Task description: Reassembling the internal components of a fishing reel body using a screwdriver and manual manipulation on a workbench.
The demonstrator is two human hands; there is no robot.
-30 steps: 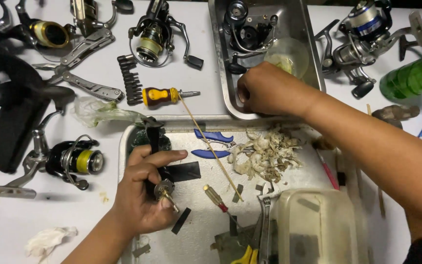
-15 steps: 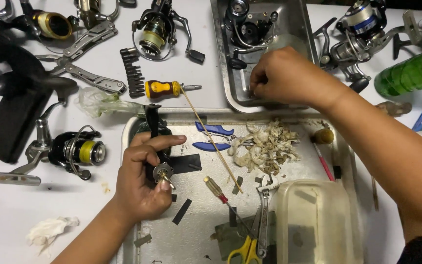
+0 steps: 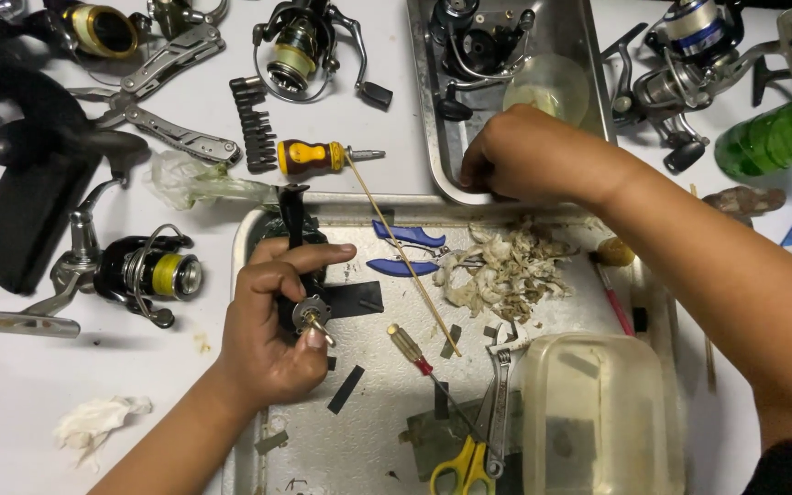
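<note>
My left hand (image 3: 272,321) grips a black fishing reel body (image 3: 297,247) with a small metal gear and shaft (image 3: 312,316) sticking out by the thumb. It hovers over the left end of a metal tray (image 3: 247,231). My right hand (image 3: 533,156) reaches into the near end of a second metal tray (image 3: 423,82) at the top; its fingertips are curled down and hidden, so what they touch cannot be seen. A thin wooden stick (image 3: 401,246) lies slanted between the hands.
The near tray holds blue pliers (image 3: 405,249), crumpled tissue (image 3: 506,270), a red-handled screwdriver (image 3: 410,348), yellow scissors (image 3: 460,467) and a clear plastic tub (image 3: 598,412). Around it lie several fishing reels (image 3: 153,270), a multitool (image 3: 167,87), a yellow stubby screwdriver (image 3: 313,156) and a green bottle (image 3: 776,133).
The view has shifted slightly. My right hand moved a little lower toward the near rim of the upper tray. My left hand keeps its hold on the reel body.
</note>
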